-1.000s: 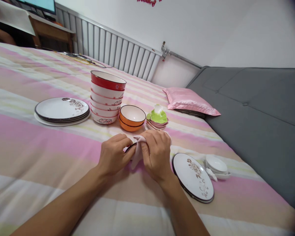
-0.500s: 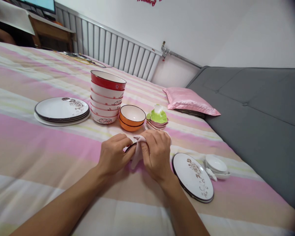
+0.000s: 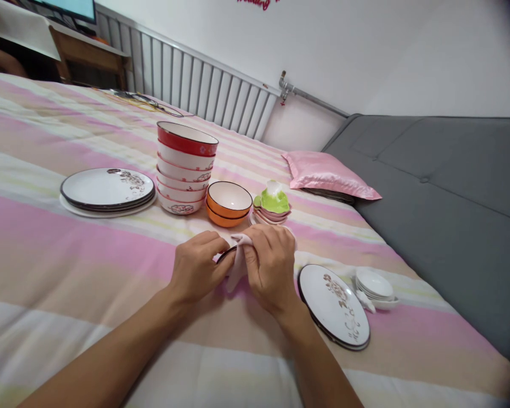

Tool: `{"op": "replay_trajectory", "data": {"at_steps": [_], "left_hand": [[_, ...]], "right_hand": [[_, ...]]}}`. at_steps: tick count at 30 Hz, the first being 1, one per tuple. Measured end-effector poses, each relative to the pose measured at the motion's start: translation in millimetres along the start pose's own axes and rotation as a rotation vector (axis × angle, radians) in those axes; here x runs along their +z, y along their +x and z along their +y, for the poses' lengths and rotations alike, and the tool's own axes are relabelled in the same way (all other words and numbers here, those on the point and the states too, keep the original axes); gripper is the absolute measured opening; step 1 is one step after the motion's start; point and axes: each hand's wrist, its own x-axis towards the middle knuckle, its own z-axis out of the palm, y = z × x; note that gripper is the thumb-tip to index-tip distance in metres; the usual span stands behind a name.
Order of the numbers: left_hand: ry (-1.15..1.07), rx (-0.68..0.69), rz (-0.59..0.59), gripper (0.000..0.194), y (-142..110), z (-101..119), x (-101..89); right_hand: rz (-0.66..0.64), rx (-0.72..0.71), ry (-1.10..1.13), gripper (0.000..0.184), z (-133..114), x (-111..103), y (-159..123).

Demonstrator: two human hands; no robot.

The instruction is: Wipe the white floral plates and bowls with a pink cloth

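Note:
My left hand (image 3: 200, 265) is closed on a dark-rimmed dish (image 3: 226, 253), mostly hidden by my fingers. A pale pink cloth (image 3: 237, 267) is pinched in my right hand (image 3: 271, 266) and folds over the dish's edge. Just beyond my hands stand two stacked orange bowls (image 3: 227, 212), and beside them a stack of small pink dishes (image 3: 276, 215) topped by a green leaf-shaped dish (image 3: 274, 200). Oval white plates with brown flowers (image 3: 335, 306) lie to the right of my right hand.
A tall stack of red and white bowls (image 3: 182, 170) rises beside flowered plates (image 3: 106, 190) on the left. Small white dishes (image 3: 374, 284) sit at right. The striped bedspread (image 3: 89, 266) lies under everything. Farther back are a pink pillow (image 3: 329, 174) and the grey headboard (image 3: 442, 198).

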Motion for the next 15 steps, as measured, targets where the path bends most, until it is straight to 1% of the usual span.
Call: {"op": "replay_trajectory", "data": {"at_steps": [15], "left_hand": [[0.010,-0.004,-0.003,0.024,0.5,0.2,0.2]], "right_hand": [[0.001,0.001,-0.008,0.020,-0.7,-1.3,-0.6]]}}
